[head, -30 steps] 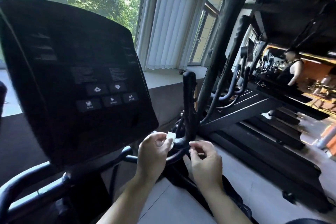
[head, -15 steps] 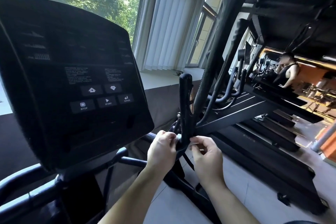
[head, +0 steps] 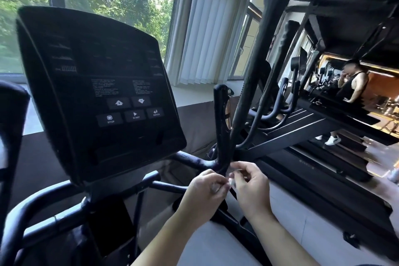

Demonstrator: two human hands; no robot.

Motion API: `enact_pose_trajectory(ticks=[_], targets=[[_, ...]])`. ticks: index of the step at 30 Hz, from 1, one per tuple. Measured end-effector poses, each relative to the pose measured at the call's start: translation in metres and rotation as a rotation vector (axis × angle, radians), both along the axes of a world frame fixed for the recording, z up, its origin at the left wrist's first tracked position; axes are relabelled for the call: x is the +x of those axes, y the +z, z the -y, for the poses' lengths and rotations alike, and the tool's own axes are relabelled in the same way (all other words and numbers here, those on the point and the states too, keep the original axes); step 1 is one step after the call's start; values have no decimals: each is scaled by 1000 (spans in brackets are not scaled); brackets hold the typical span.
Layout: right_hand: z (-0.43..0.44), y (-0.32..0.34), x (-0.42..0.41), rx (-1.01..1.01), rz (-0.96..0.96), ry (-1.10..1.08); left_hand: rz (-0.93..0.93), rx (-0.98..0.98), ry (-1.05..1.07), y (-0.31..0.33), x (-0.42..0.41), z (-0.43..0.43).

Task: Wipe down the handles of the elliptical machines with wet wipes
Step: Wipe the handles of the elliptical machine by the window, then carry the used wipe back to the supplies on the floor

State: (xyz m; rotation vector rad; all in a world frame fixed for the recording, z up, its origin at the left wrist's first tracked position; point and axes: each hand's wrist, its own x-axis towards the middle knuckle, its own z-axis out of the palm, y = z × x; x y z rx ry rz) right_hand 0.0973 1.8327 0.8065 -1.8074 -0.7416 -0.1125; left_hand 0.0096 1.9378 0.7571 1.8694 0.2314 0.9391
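A person's left hand [head: 205, 188] and right hand [head: 250, 183] pinch a small wet wipe [head: 231, 180] between them, right beside the base of the upright handle [head: 221, 127], whose long axis rises just beyond both hands.

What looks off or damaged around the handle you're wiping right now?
Nothing stands out. Both hands, left hand and right hand, pinch a small white wet wipe at the base of the upright black handle. The console looks intact, no spills visible on the floor.
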Motion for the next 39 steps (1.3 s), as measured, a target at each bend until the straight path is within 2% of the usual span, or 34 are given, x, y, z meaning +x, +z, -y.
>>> enact_pose_trajectory(ticks=[9, 14, 18, 21, 25, 29, 34, 39], targets=[[65, -27, -18, -49, -53, 99, -142, -49, 91, -1, -24, 43], [123, -44, -37, -138, -123, 163, -287, -88, 15, -8, -38, 90], [172, -53, -62, -104, -214, 153, -384, -130, -89, -8, -52, 132], [210, -66, -91, -99, -289, 59, -479, -172, -205, -16, -61, 170], [265, -101, -131, -126, -299, -173, -655, -189, -437, -37, -78, 224], [330, -105, -183, -209, -345, -417, -791, -259, -662, -40, -103, 286], [422, -100, -237, -246, -419, -584, -790, -82, -799, -45, -124, 381], [517, -101, -288, -268, -406, -742, -820, -110, -967, -51, -136, 482]])
